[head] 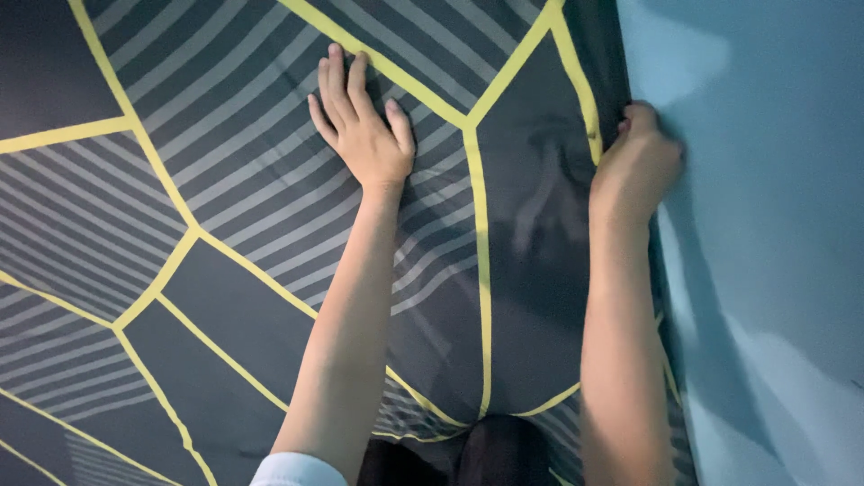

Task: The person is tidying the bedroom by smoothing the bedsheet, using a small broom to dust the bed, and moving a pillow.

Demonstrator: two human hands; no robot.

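With the left hand (364, 126) pressed flat, fingers spread, on the dark yellow-lined sheet (225, 297), its edge, gripped by the closed fingers of the right hand (634, 162), is best tucked against the teal wall (774, 225) evenly.

Prob. a home bedroom: patterned bedsheet (225, 225) against teal wall (774, 225).

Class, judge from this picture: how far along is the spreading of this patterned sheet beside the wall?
Done: the sheet lies flat under the pressing left hand. In hand: the right hand works the sheet's edge against the blue wall. Left: creases remain near that edge.
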